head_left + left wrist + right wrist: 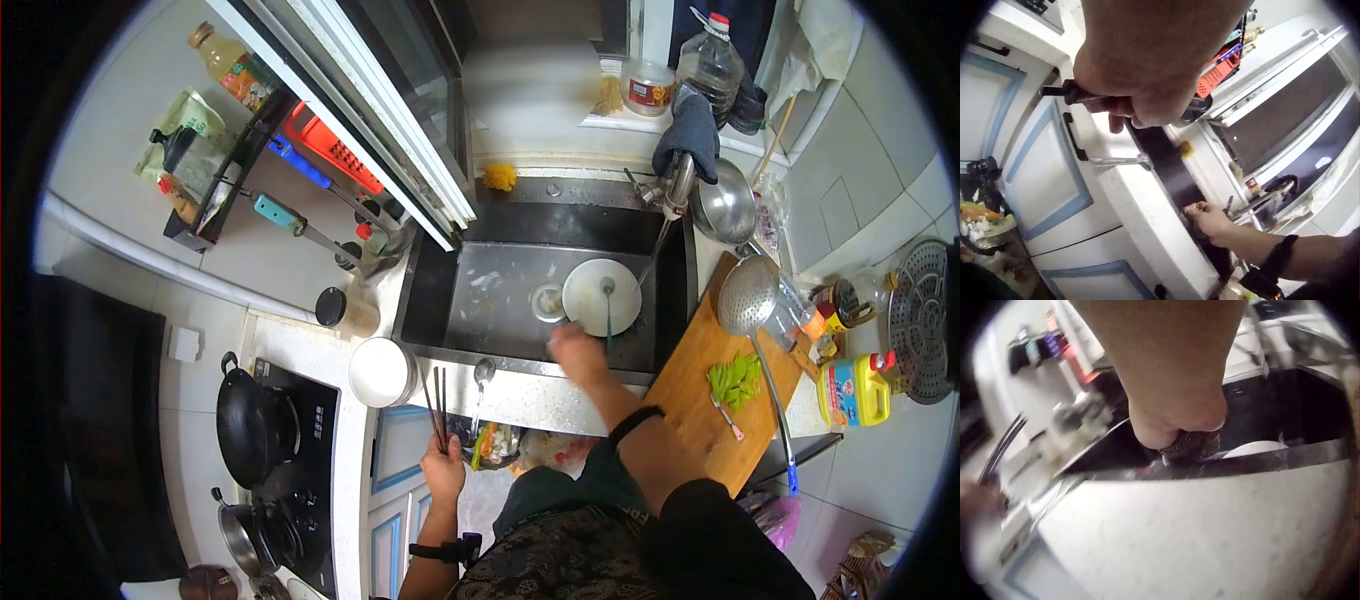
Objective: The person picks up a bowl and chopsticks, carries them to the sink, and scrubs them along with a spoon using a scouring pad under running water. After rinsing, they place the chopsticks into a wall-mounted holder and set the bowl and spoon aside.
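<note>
My left hand (443, 470) is low in front of the counter and grips a bundle of dark chopsticks (436, 400) that points up over the counter edge. The left wrist view shows the fingers (1124, 107) curled round the chopsticks (1075, 95). At the sink's front rim my right hand (578, 350) clutches a dark scouring pad (1192, 445). A white plate (600, 297) with a long-handled spoon on it lies in the steel sink (500, 310), just beyond that hand. On the front counter strip between my hands lies a metal spoon (482, 374).
A stack of white bowls (383, 372) stands left of the sink. On the right a wooden cutting board (700, 385) carries green vegetables (735, 378), a skimmer (750, 295) and a knife. A yellow bottle (852, 390) stands further right. A black wok (255, 425) sits on the stove.
</note>
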Motion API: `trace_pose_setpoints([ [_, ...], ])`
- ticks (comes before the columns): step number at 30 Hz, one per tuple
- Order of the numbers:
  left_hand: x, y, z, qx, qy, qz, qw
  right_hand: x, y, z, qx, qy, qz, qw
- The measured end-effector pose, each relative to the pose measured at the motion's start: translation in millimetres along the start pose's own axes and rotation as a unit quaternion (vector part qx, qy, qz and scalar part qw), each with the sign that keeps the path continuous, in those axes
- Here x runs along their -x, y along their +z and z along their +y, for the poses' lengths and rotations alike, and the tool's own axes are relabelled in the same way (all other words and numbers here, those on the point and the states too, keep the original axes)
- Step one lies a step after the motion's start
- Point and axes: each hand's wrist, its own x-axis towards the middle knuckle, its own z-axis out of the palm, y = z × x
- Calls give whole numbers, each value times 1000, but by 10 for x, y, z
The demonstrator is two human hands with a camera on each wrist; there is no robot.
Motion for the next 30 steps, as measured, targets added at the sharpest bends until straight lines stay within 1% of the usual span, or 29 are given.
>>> trace_pose_setpoints([
  [1, -18, 12, -30, 51, 21, -21, 998, -58, -160, 169, -40, 33, 48, 998],
  [2, -61, 60, -71, 104, 45, -43, 993, -52, -331, 268, -81, 63, 123, 987],
  [3, -96, 109, -74, 157, 67, -66, 983, -56, -483, 348, -135, 89, 129, 978],
  [4, -114, 79, 126, 224, -17, -131, 966, -44, -616, 429, -187, 116, 133, 966],
  [5, -155, -10, 502, 285, -102, -194, 933, -25, -702, 537, -239, 142, 137, 951],
  [6, -238, -35, 815, 341, -183, -255, 886, -62, -640, 735, -271, 184, 140, 935],
  [7, -335, 5, 995, 349, -193, -298, 867, -26, -700, 789, -340, 221, 150, 902],
  [9, -544, 125, 1342, 359, -208, -382, 826, 58, -819, 903, -474, 288, 172, 814],
  [11, -713, 383, 1764, 321, -198, -411, 830, 140, -823, 1041, -552, 302, 196, 752],
  [12, -815, 564, 1906, 325, -209, -425, 819, 194, -814, 1104, -589, 308, 207, 718],
  [15, -1147, 1181, 2299, 295, -222, -453, 812, 426, -940, 1152, -640, 282, 226, 678],
  [18, -1496, 1885, 2534, 206, -240, -459, 830, 604, -1104, 1114, -635, 315, 210, 674],
  [21, -1749, 2471, 2635, 138, -267, -456, 838, 756, -1000, 1175, -695, 280, 203, 630],
  [23, -1789, 2729, 2689, 142, -287, -445, 836, 836, -1065, 1135, -719, 305, 194, 594],
  [25, -1879, 3060, 2551, 143, -311, -443, 828, 891, -1152, 1126, -746, 316, 185, 556],
  [26, -1923, 3236, 2400, 155, -312, -447, 824, 906, -1186, 1131, -762, 314, 181, 537],
  [29, -1912, 3466, 2260, 127, -314, -457, 823, 940, -1285, 1203, -800, 323, 151, 483],
  [30, -1866, 3512, 2277, 127, -324, -437, 829, 945, -1325, 1225, -809, 327, 144, 466],
])
